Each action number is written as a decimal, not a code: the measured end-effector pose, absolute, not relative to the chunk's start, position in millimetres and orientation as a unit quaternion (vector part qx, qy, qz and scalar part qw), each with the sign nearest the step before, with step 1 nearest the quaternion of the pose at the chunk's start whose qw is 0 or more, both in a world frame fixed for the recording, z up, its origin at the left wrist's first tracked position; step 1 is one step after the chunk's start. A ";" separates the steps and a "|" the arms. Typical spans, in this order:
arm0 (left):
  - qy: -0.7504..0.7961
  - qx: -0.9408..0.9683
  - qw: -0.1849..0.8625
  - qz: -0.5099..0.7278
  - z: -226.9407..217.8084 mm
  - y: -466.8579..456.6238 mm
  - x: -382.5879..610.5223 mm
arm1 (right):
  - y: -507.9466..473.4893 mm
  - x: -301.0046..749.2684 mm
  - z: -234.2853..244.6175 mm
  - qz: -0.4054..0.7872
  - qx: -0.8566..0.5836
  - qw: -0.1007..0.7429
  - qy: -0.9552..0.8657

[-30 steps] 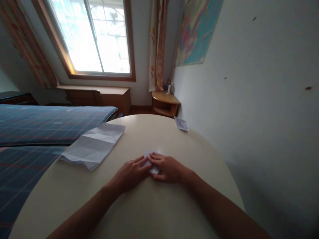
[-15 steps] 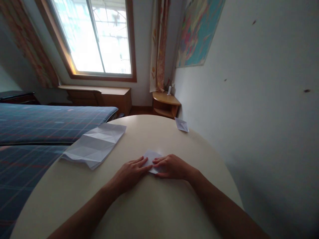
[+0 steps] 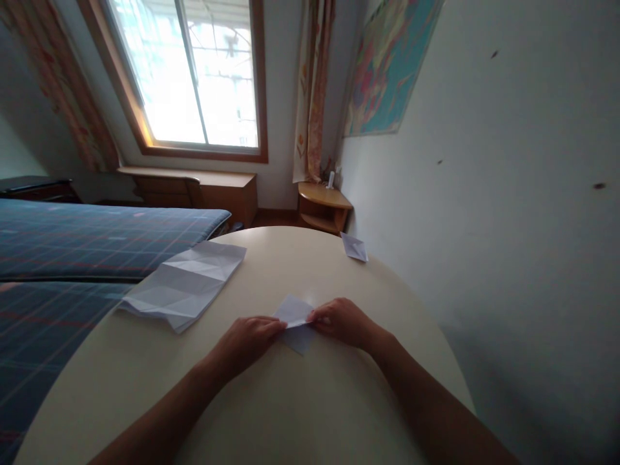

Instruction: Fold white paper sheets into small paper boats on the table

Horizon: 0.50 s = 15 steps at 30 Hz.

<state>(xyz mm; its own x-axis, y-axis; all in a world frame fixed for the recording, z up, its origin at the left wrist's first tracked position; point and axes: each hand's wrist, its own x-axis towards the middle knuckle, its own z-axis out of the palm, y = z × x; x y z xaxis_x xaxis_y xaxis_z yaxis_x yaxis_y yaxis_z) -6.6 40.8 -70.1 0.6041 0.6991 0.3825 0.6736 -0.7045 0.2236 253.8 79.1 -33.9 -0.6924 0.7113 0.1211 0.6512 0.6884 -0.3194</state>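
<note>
A small folded sheet of white paper (image 3: 293,310) lies on the round cream table (image 3: 310,400), between my two hands. My left hand (image 3: 252,339) pinches its left side with thumb and fingers. On the opposite side my right hand (image 3: 341,321) grips the paper's edge between thumb and fingertips. A crease or raised edge runs across the paper from one hand to the other, and a lower flap points toward me. The fingertips cover both ends of that edge.
Several creased white sheets (image 3: 188,281) lie at the table's left edge. A small folded paper piece (image 3: 354,247) sits at the far right rim. A plaid mattress (image 3: 87,239) borders the table on the left, and a white wall (image 3: 523,258) stands close on the right.
Both hands were resting flatter over the paper; now their fingers pinch its two sides. More of the paper shows, with an edge raised between the hands. The view has shifted slightly.
</note>
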 end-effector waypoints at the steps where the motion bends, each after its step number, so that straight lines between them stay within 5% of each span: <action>1: 0.392 0.892 0.033 0.222 -70.2 41.2 -6.5 | 78.7 253.6 -32.7 0.130 -0.382 0.120 -0.907; 15: 0.546 0.820 0.016 0.170 -61.7 38.3 2.9 | 79.0 243.8 -42.6 0.184 -0.418 0.186 -0.870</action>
<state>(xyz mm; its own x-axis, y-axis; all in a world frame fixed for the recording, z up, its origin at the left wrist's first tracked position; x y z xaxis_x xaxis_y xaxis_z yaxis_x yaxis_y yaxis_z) 2.9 38.3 -61.7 0.3466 0.9005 0.2626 0.8898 -0.4043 0.2118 243.8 79.0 -42.6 -0.5823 0.7950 0.1700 0.6585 0.5839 -0.4748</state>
